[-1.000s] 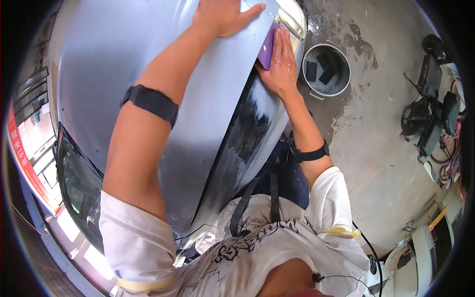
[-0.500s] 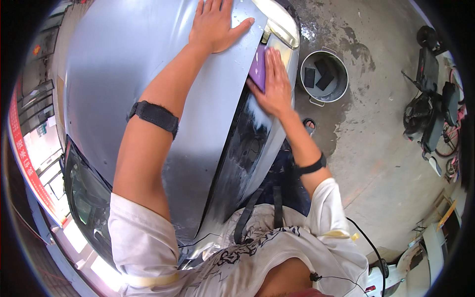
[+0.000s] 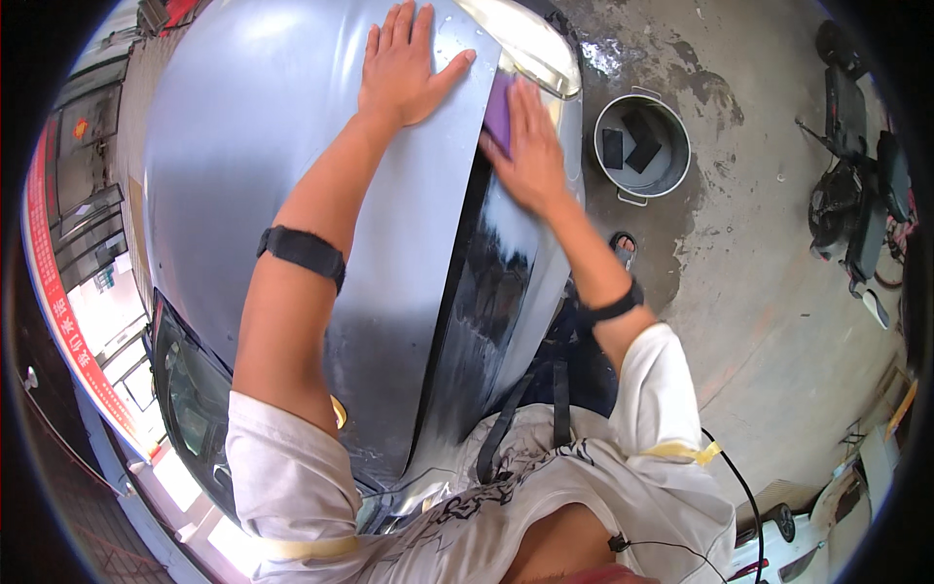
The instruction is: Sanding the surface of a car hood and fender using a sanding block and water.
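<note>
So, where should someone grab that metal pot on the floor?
Probably by both loop handles, coming down from above: the near handle and the far handle. They stick out from opposite sides of the metal pot, which stands upright with dark blocks inside, so holding both should help keep it level.

Bright, diffuse daylight fills the scene, strongest from the left, where the white glazed openings (image 3: 178, 484) burn out to featureless patches. Pale sheen spreads over the far part of the silver-blue metal car hood (image 3: 258, 185); the clear, glossy headlight (image 3: 530, 47) and wet grey concrete floor (image 3: 605, 60) glare. The bare right hand (image 3: 532, 156) looks slightly blurred. Fisheye distortion bows the long red banner (image 3: 60, 282) at left, and the corners sink to black.
</note>
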Available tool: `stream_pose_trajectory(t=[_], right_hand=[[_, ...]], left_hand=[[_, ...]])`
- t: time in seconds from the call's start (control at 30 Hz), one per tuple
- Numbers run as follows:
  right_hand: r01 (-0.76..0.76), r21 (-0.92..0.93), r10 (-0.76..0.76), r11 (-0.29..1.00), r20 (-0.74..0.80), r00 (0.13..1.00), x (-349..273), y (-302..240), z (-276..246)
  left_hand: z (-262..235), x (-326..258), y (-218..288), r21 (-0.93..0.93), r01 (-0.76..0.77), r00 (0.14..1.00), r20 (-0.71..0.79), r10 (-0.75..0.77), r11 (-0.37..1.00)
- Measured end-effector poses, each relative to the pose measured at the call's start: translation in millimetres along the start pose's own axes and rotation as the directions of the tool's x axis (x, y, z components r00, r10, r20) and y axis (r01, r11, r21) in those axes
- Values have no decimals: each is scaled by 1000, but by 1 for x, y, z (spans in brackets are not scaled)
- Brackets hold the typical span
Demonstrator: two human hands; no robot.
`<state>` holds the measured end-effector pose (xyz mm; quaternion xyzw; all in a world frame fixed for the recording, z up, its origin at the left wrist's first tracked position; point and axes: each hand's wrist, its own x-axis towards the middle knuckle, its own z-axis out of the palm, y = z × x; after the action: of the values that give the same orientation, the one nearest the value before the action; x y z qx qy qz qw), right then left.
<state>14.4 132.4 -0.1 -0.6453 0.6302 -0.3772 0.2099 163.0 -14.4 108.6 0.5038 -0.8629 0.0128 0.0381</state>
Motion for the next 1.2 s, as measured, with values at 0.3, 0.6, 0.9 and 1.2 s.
stream_pose_trajectory(t=[0.3, 0.6, 0.9, 1.2], right_hand=[[21, 20, -21, 1000, 25, 999, 12, 4, -5], [11, 14, -12, 1000, 42, 999, -11, -3, -7], [47, 75, -49, 996, 35, 998, -43, -9, -3], [-50, 71, 43, 996, 98, 994, -71, -16, -5]], left_hand=[[-3, 1, 2, 1, 6, 1000, 28, -6, 1000], [-4, -4, -6, 10, 23, 999, 38, -23, 1000], [-9, -8, -10, -1, 28, 999, 38, -28, 1000], [-10, -10, -9, 5, 42, 998, 51, -42, 999]])
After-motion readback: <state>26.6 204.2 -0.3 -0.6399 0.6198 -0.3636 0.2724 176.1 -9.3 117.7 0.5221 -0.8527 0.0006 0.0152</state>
